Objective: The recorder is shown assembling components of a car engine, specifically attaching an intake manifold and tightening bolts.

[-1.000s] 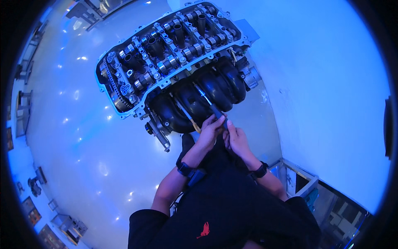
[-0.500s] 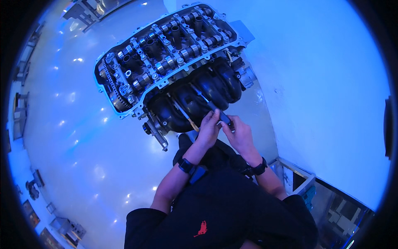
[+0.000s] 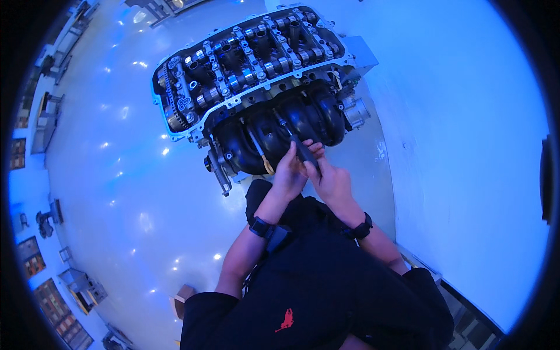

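Both hands are on the driver now: the left hand (image 3: 290, 175) pinches the dark handle of the driver (image 3: 305, 154) from its left side, the right hand (image 3: 332, 181) curls round its lower end. The shaft runs up over the black intake manifold (image 3: 233, 150), between two runners, toward the near long edge of the cylinder head (image 3: 236, 102); whether its tip is seated, I can't tell. Tight on the left, where the yellow-looped dipstick (image 3: 268, 167) hangs over the manifold's near edge, just beside the left hand. More room rightward: the silver throttle body (image 3: 354, 113) juts from the manifold's right end, well apart from the knuckles. Glossy floor (image 3: 116, 181) stretches away beyond the engine's left end.
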Available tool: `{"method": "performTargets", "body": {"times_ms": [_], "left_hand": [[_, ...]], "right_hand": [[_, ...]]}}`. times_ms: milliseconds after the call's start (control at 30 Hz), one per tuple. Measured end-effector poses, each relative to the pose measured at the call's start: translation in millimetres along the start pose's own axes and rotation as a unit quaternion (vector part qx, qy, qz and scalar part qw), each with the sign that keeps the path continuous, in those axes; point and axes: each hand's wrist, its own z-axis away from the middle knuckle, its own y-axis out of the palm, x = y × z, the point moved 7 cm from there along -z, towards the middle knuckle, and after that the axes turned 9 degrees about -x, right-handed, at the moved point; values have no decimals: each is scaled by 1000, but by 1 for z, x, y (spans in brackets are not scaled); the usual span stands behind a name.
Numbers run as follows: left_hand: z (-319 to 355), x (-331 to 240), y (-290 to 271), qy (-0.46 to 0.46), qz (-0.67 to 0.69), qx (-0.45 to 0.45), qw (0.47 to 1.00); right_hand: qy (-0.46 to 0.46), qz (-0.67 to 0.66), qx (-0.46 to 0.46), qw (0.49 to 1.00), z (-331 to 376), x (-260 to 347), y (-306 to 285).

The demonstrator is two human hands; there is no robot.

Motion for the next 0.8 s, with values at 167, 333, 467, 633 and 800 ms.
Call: {"method": "performTargets", "body": {"times_ms": [167,333,467,633,800], "left_hand": [[2,-3,-21,73,-61,-19,995],[-1,-2,-23,38,-70,-47,996],[10,-6,5,-6,3,21,1000],[0,-2,-25,71,-72,-29,994],[5,-9,-13,49,-68,-43,996]], "right_hand": [[-7,17,27,999,-7,5,-1],[-99,-43,-9,994,-6,25,-11],[-25,127,103,986,-1,-1,11],[-60,-14,12,998,-9,24,-12],[-72,65,54,994,-7,13,-5]]}}
